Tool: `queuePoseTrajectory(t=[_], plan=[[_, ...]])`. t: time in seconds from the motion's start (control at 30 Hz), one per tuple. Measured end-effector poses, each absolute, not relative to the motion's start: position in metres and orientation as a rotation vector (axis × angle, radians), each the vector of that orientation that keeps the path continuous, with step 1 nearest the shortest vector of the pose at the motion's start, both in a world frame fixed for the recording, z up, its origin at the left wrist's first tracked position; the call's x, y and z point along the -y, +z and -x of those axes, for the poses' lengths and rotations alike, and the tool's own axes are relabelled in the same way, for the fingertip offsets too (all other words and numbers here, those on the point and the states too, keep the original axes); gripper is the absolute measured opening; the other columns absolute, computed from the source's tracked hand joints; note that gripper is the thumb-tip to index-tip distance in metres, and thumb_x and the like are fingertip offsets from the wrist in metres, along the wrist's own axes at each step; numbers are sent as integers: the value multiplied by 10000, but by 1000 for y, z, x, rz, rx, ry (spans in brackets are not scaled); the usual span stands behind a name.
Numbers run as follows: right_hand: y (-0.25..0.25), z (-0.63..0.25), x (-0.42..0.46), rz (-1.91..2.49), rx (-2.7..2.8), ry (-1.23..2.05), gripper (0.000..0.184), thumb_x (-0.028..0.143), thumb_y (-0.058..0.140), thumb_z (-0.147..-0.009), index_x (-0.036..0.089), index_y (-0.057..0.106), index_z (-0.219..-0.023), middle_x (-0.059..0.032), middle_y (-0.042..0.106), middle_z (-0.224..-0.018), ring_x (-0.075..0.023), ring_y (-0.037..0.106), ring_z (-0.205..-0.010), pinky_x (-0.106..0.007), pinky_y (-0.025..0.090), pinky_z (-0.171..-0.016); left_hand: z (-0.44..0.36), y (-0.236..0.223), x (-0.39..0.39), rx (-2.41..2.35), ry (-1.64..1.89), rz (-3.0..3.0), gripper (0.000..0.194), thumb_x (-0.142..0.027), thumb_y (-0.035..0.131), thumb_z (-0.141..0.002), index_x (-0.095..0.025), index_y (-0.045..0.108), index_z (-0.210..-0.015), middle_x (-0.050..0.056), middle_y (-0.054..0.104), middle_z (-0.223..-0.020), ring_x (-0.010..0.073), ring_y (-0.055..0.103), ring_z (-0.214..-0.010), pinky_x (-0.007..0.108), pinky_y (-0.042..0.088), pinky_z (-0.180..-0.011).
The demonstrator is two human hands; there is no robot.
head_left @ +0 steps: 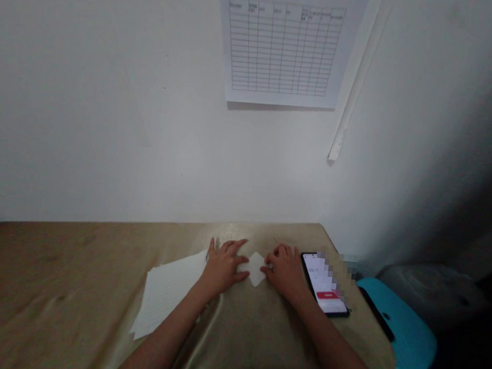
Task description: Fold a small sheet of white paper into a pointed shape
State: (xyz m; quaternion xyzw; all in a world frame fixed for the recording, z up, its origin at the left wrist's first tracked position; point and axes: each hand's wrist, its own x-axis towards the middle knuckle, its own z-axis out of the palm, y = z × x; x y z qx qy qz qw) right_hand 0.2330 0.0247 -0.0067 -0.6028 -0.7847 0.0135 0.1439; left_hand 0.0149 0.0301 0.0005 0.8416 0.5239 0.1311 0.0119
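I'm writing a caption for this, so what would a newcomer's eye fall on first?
Probably the printed grid sheet on the pale wall, at top centre. Next, perhaps, the lit phone on the table, just right of the right hand. Then the small white paper between that hand and the left hand.

Just to the right of my right fingers (282, 250), on the lit screen of a smartphone (322, 283), I can make out what looks like "00:1"; whatever follows it is lost beside the pixelated patch. The red button (327, 295) lower on that screen carries a mark too small for me to read. On the wall well above my fingers, a printed table sheet (283, 52) has a header row of small characters, too blurred to read.
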Motion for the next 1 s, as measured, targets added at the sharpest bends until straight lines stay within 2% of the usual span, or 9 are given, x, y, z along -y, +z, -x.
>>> queuePoseTrajectory(t=[0.23,0.5,0.8,1.0], plan=[[-6,-236,-23,1777,2245,-36,260,470,667,-884,238,734,-981,-118,625,-1146,-296,494,-1194,-562,191,-1130,-15,4,-28,-1574,473,-2613,89,-397,753,-809,-336,771,-871,-44,498,-1522,318,459,-1352,772,-77,-1144],[-4,-237,-24,1794,2258,-68,288,500,664,-881,244,745,-983,-120,642,-1136,-304,501,-1183,-564,180,-1126,-15,7,-23,-1572,478,-2563,125,-386,779,-784,-277,739,-739,-42,539,-1490,311,489,-1318,763,-75,-1147],[-7,-235,-19,1817,2186,-58,319,515,648,-890,214,734,-946,-132,645,-1109,-300,517,-1148,-537,198,-1115,-13,4,-24,-1574,490,-2551,140,-400,756,-812,-280,735,-741,-46,587,-1444,307,502,-1299,762,-88,-1142],[-10,-237,-19,1833,2112,12,345,509,667,-871,182,688,-980,-135,630,-1081,-300,538,-1091,-477,296,-1047,-13,3,-23,-1614,503,-2523,156,-400,762,-805,-263,726,-739,-25,551,-1479,316,498,-1318,772,-62,-1135]])
